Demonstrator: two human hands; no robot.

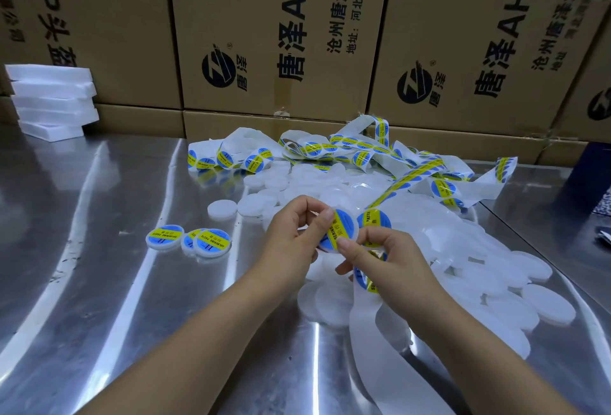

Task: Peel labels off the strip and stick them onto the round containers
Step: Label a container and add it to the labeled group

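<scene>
**Hand status.** My left hand (294, 232) grips 1 round container (351, 235) by its rim, with the fingers curled behind it and the thumb laid over the upper edge of its face. The container is held above the steel table (99, 249), between both hands, with its face tilted toward the camera. A blue label (340, 226) with a yellow band covers that face. My thumbs hide part of the print, so only fragments can be read.

My right hand (393, 259) presses its thumb tip on the lower edge of that label. Its curled fingers hold the label strip (408, 178). The back of the hand hides how those fingers sit on the strip.

**Strip routing.** From my right hand the strip runs up and to the right into a tangle at the far side of the table. The loops there overlap, so its path cannot be traced. Below my right hand, bare backing paper (367, 332) curls down and is cut off at the frame's bottom edge.

**Stock.**
- The unlabelled containers (529, 302) lie piled behind and to the right of my hands. They overlap and blur together, so no count is possible.
- 3 labelled containers (164, 238) lie on the table to the left, well apart from the pile. 2 of them overlap.

**Surroundings.**
- The cardboard boxes (271, 34) along the back are cut off at the top.
- A stack of white slabs (53, 100) stands at far left. Their material is unclear.
</scene>
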